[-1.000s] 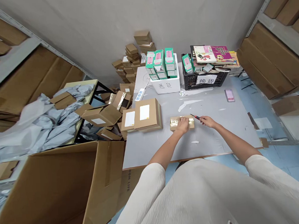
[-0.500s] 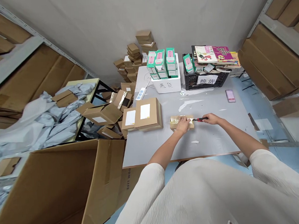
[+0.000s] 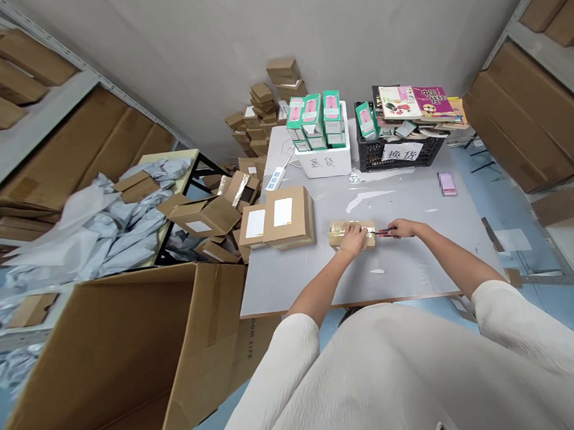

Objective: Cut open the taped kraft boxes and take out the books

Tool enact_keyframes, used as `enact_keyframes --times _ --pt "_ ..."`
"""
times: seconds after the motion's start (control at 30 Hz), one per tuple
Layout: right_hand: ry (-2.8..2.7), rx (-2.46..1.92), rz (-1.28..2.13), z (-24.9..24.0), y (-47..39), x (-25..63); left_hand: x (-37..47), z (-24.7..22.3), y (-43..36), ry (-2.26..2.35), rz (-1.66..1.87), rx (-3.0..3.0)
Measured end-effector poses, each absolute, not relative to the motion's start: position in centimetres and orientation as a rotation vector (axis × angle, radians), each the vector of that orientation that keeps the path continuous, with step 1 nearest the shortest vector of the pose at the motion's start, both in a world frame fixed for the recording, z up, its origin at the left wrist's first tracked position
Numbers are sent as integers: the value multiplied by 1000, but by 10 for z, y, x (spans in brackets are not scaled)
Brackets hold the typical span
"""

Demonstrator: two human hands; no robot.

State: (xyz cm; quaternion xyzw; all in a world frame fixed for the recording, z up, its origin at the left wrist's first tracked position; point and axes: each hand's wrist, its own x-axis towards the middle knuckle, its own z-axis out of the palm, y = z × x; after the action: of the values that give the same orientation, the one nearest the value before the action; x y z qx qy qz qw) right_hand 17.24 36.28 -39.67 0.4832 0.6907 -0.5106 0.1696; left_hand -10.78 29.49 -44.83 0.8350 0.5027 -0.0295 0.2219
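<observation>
A small brown cardboard box (image 3: 337,235) with shiny clear tape over its top lies on the grey table in front of me. My left hand (image 3: 353,239) rests over its right half and holds it, fingers bent across the taped top. In my right hand (image 3: 404,228) is a red and black box cutter (image 3: 384,232), the fingers wrapped round its handle. It points left, with its tip at the box's right end, close to my left fingers. The blade itself is too small to make out.
Two labelled cartons (image 3: 290,217) stand at the table's left. Behind are a white bin (image 3: 323,163) of green-and-pink boxes and a black crate (image 3: 396,156) with books. A phone-like pink item (image 3: 447,184) lies right. A large open carton (image 3: 216,336) stands left of the table.
The view has shifted slightly, so the whole scene sits a little further right. My right hand and the box cutter have moved slightly left, nearer the box. My left hand stays on the box.
</observation>
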Motion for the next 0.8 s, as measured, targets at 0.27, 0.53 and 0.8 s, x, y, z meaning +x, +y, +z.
enact_keyframes --times 0.27,0.53,0.8 --pt "1821 1509 -1767 -403 331 191 -108 -442 295 1404 -99 2274" --pt "1917 1829 -1765 -398 325 202 -110 -431 306 1594 151 2143" --pt "2386 1619 -1243 -393 307 187 -106 -438 321 1566 43 2207"
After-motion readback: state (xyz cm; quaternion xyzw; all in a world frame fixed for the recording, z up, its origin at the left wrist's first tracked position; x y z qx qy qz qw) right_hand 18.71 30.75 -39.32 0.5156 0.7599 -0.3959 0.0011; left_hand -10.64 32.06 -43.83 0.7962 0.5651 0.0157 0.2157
